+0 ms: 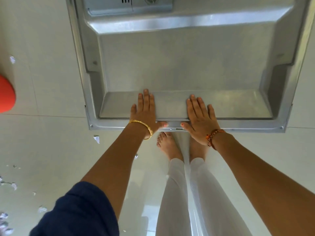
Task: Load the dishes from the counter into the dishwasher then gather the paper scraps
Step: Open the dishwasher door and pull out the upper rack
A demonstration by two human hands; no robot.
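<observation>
Under me: pale glossy floor tiles (51,150), thin grout lines, soft daylight reflecting off them. Orange rounded thing (6,94) sits far left of my feet, cut off by frame edge; can't tell what it is.

A pale tiled floor (51,142) fills the view. At the left edge sits part of a rounded orange-red object (6,94). A gold bangle (144,128) and a beaded orange bracelet (213,137) show, with white trousers (172,193) below.
</observation>
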